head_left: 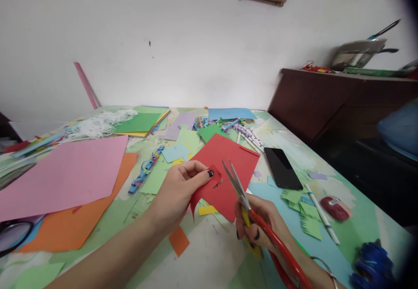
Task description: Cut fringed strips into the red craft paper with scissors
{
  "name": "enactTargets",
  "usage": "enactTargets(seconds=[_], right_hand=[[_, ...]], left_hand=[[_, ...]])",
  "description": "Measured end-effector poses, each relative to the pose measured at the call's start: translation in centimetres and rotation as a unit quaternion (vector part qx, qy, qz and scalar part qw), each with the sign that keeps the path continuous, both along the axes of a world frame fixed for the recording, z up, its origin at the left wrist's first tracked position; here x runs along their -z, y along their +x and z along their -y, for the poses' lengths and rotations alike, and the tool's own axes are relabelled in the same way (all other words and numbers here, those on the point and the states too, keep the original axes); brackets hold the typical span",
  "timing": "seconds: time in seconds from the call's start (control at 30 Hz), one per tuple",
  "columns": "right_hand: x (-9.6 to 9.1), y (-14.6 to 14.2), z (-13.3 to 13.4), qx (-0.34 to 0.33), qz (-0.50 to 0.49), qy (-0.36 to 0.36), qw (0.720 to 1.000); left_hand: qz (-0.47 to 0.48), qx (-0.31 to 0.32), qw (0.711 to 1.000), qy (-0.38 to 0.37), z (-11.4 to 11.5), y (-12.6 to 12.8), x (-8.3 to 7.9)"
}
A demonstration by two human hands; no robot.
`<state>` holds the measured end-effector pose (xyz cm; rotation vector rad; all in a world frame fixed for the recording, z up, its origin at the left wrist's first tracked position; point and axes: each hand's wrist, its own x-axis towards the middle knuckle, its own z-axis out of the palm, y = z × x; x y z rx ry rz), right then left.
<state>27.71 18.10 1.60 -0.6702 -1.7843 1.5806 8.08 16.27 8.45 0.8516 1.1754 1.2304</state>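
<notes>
My left hand (178,191) pinches a small red paper piece (214,175) between thumb and fingers; a cut-out gap shows near its edge, and a red strip hangs below the hand. Scissors (241,192) with red and yellow handles are in my right hand (269,219). Their blades are slightly apart, pointing up and left, just right of the paper piece and not touching it. Behind both lies a larger red sheet (237,160) on the table. An orange paper square (179,241) and a yellow scrap (207,210) rest nearby.
On the left lie a pink sheet (72,173), an orange sheet (98,217) and white string (101,122). A black phone (282,168), fringed green paper (308,215), a white stick (322,215) and a dark blue object (372,263) lie right. Dark furniture (313,102) borders the table.
</notes>
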Motion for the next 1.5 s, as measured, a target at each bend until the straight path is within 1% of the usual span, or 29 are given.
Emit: enactTargets(seconds=[0.17,0.37,0.53,0.6,0.7,0.9,0.97,1.13,1.23,1.33,1.5], right_hand=[[0.0,0.0,0.1,-0.001,0.000,0.007,1.000],[-0.2,-0.3,0.3,0.002,-0.004,-0.003,1.000],[-0.6,-0.6,0.8,0.020,0.005,-0.011,1.000],[-0.7,-0.6,1.0,0.013,0.006,-0.020,1.000],[-0.6,-0.4,1.2,0.010,0.006,-0.039,0.999],[-0.2,-0.2,1.0,0.002,0.039,-0.076,0.996],[-0.2,-0.2,1.0,0.001,0.043,-0.089,0.995],[-0.2,-0.3,1.2,-0.004,0.021,-0.077,0.997],[0.0,-0.2,1.2,-0.005,0.020,-0.101,0.995],[0.2,-0.2,1.2,0.003,0.020,-0.105,0.994],[-0.3,-0.4,1.2,0.009,0.024,-0.106,0.994]], left_hand=[[0.014,0.010,1.000,0.022,0.0,0.1,-0.2],[-0.013,0.015,0.999,0.047,-0.1,0.2,-0.3],[-0.036,-0.004,0.999,0.024,-0.1,0.1,-0.5],[-0.047,-0.007,0.999,0.019,-0.1,0.0,-0.5],[-0.071,-0.010,0.997,0.015,-0.2,-0.2,-0.4],[-0.104,-0.002,0.995,0.008,-0.1,-0.2,-0.4],[-0.103,-0.002,0.995,0.003,0.0,-0.1,-0.5],[-0.074,0.004,0.997,0.007,-0.1,0.0,-0.2],[-0.066,0.005,0.998,0.005,-0.1,0.0,-0.1],[-0.066,0.001,0.998,0.004,-0.1,0.0,0.0],[-0.069,-0.003,0.998,0.009,-0.1,0.1,-0.1]])
